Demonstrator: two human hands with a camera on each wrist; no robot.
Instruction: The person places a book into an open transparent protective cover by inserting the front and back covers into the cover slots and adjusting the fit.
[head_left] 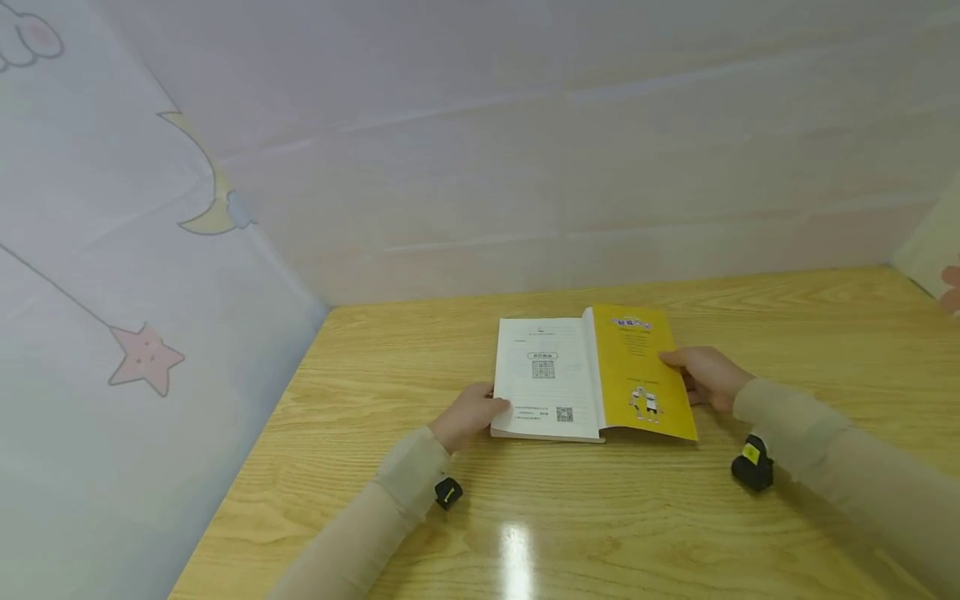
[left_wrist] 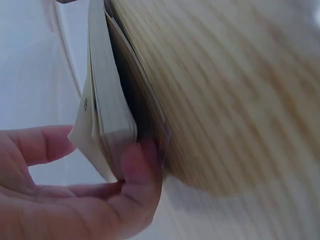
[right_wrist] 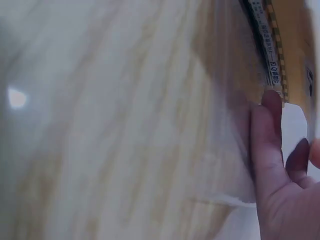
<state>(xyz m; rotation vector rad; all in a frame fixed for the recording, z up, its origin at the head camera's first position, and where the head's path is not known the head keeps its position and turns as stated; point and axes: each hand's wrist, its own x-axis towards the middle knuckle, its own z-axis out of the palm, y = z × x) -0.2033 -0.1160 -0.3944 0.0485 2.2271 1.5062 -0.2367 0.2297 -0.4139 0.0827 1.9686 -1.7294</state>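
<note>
A paperback book lies open on the table, a white printed page [head_left: 547, 392] with a QR code on its left side. To the right spreads its yellow cover flap [head_left: 618, 367], printed with small cartoon figures. My left hand [head_left: 468, 412] grips the left edge, thumb over the page. The left wrist view shows the thick page block [left_wrist: 107, 90] with fingers curled against its edge and underside. At the flap's outer edge, my right hand [head_left: 712, 377] pinches the yellow sheet, thumb on top. In the right wrist view its fingers [right_wrist: 267, 145] reach beneath the cover.
The wooden table [head_left: 570, 508] meets a pale fabric wall [head_left: 570, 167] at the back and left. A black wrist device [head_left: 752, 465] hangs below the right sleeve, another [head_left: 448, 492] below the left.
</note>
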